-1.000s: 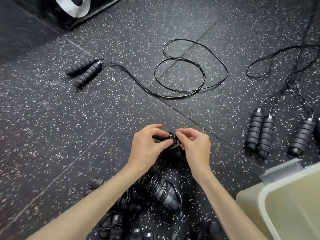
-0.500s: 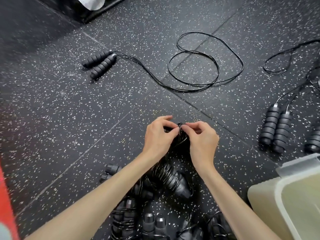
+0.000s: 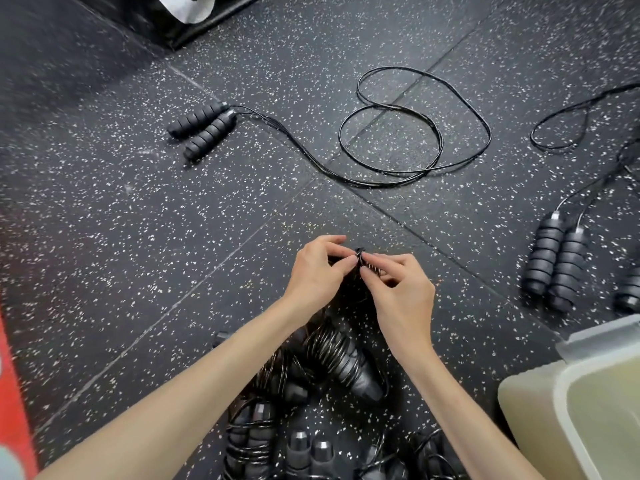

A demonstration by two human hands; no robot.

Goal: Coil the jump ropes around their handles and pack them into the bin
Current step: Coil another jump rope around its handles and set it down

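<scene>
Both hands meet over the speckled floor (image 3: 145, 209) on one wound rope (image 3: 363, 268), held up between them just past the heap of finished ones. The left hand (image 3: 317, 275) has thumb and fingers curled round the bundle's near-left end, most likely to keep the turns from springing loose, while the right hand (image 3: 403, 292) pinches the cord at the top with thumb and forefinger pressed together, which looks like tucking or tightening the last end of the wrap. The wound ropes (image 3: 332, 362) lie in a loose pile close to the person, under the forearms, probably parked there within easy reach of the bin (image 3: 530, 407) at the lower right rather than packed one by one; what shows of the bin's inside holds no rope. Further out, a loose rope (image 3: 408, 129) sprawls in loops with its two handles (image 3: 204, 128) side by side, and another pair of handles (image 3: 554, 261) stands near the right edge, both waiting their turn. The held bundle is mostly covered by fingers, so its handles and the cord's free end cannot be made out. The pile is cut by the bottom edge, the bin by the corner, and a further handle by the right edge.
</scene>
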